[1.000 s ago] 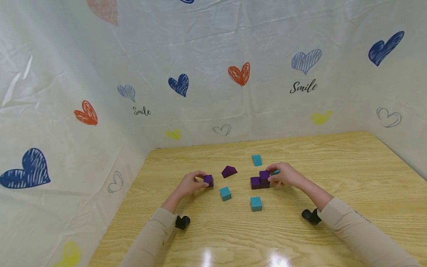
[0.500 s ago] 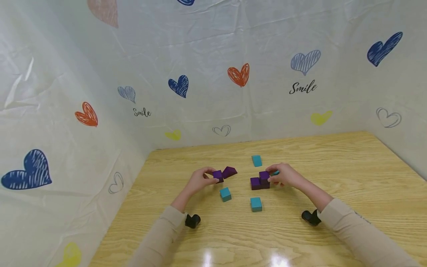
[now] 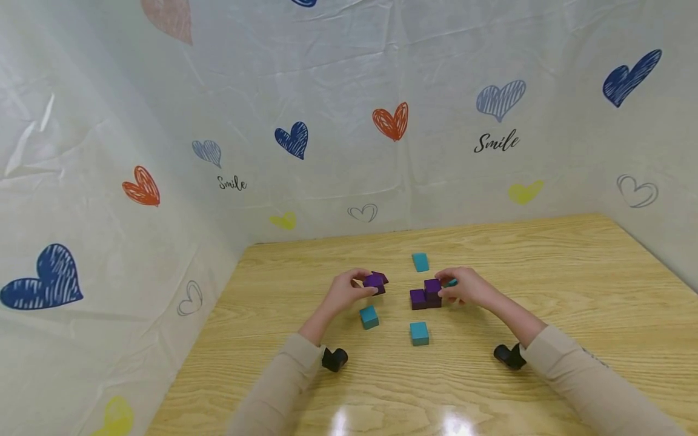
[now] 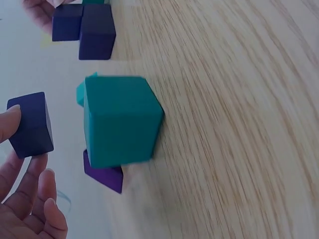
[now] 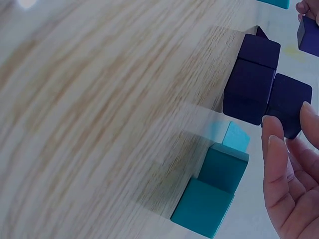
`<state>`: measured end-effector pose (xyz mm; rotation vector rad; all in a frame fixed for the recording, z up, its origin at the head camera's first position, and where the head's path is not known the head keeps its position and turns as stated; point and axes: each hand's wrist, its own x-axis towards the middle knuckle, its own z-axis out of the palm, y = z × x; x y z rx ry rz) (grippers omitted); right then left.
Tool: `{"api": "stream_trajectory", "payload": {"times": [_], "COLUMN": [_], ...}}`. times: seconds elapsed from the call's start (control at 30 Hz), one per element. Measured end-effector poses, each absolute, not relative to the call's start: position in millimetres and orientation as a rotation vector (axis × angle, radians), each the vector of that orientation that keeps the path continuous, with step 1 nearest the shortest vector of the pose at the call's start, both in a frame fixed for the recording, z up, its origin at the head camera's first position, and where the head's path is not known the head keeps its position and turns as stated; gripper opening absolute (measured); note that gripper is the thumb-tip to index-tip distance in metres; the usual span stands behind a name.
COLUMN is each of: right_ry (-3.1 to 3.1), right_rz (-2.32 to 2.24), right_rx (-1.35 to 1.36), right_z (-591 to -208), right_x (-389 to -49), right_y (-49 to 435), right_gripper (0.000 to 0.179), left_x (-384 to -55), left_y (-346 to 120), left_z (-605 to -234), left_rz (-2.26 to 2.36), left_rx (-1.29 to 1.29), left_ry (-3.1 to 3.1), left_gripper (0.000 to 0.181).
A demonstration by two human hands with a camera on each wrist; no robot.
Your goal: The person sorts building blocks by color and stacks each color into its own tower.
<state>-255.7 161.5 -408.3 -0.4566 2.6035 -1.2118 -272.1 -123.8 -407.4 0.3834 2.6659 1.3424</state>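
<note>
My left hand [image 3: 345,292] pinches a purple cube [image 4: 34,124] between thumb and fingers, raised off the table. In the head view that cube partly covers an angular purple block [image 4: 105,173] lying behind it. My right hand [image 3: 465,286] pinches another purple cube [image 3: 432,286], which sits on top of a low row of purple blocks [image 3: 418,299]. Seen from the right wrist, the thumb and fingertips [image 5: 271,127] touch this upper cube [image 5: 291,102]. Part of the lower row is hidden under the upper cube.
One teal cube [image 3: 369,317] stands in front of my left hand, another teal cube [image 3: 419,333] nearer the middle front. A flat-looking teal block [image 3: 420,262] lies farther back. More teal blocks [image 5: 202,206] sit beside my right hand, mostly covered in the head view. A printed curtain [image 3: 327,181] borders the table.
My left hand has carried its purple cube rightward and slightly back, from left of the angular purple block to in front of it. My right hand has stayed on its cube.
</note>
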Motion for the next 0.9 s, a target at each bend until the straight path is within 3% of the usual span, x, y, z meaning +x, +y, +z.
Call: {"api": "stream_trajectory", "payload": {"times": [0.9], "right_ry": [2.619], "right_rz": [-1.198], "right_rx": [-0.466], "right_z": [-408.5], "right_x": [-253.9], "right_y": [162.8], "right_gripper": [0.044], "left_x": [-265.8], "left_y": [-63.4], "left_z": [-418.7], "left_rz": [1.336], "left_rx": [0.424], "left_ry": [2.672], "left_gripper": [0.035]}}
